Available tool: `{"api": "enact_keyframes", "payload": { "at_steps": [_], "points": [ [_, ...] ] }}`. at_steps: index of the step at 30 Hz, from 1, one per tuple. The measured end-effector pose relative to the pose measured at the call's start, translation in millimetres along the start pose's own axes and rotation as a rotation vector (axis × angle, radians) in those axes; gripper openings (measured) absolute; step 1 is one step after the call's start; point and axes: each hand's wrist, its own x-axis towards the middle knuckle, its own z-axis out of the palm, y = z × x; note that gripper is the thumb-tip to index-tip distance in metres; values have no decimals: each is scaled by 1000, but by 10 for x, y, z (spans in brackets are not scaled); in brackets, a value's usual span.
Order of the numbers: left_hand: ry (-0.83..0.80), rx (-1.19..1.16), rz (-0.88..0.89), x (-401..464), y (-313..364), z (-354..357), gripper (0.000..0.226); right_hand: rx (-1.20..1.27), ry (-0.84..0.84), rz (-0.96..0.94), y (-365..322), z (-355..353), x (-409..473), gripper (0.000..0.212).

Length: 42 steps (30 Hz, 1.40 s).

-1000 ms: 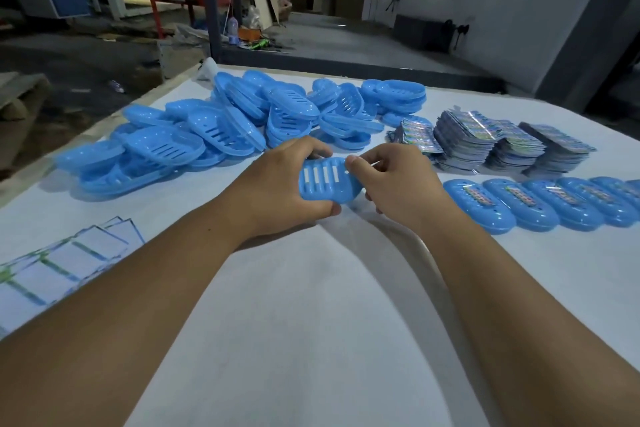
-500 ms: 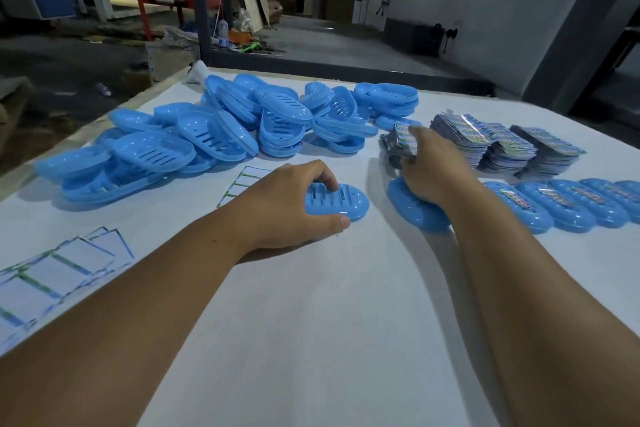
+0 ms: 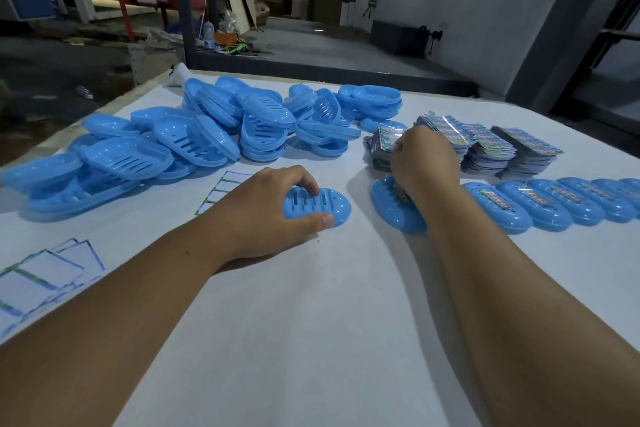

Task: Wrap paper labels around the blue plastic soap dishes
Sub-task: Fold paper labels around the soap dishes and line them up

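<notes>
A blue soap dish [image 3: 334, 206] lies slotted side up on the white table [image 3: 311, 322]. My left hand [image 3: 263, 208] grips it, thumb on its near edge and fingers curled over its top. My right hand [image 3: 427, 163] has reached to the leftmost stack of printed paper labels [image 3: 381, 146], where its fingertips pinch a label at the top; the back of the hand hides most of the fingers. Under my right wrist lies a labelled dish [image 3: 391, 210], the first of a row of labelled dishes [image 3: 550, 204] running right.
A big heap of unlabelled blue dishes [image 3: 207, 139] covers the far left of the table. More label stacks [image 3: 502, 146] stand at the far right. White backing sheets lie behind my left hand [image 3: 221, 189] and at the left edge [image 3: 45, 274].
One second ago both hands held the dish above the table. My left hand has set it down and still grips it; my right hand moved off to the label stack and stays there.
</notes>
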Motion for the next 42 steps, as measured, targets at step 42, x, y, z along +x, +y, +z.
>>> {"api": "enact_keyframes", "payload": {
  "at_steps": [42],
  "points": [
    [487, -626, -166, 359, 101, -76, 27, 1148, -362, 33, -454, -100, -476, 45]
  ]
}}
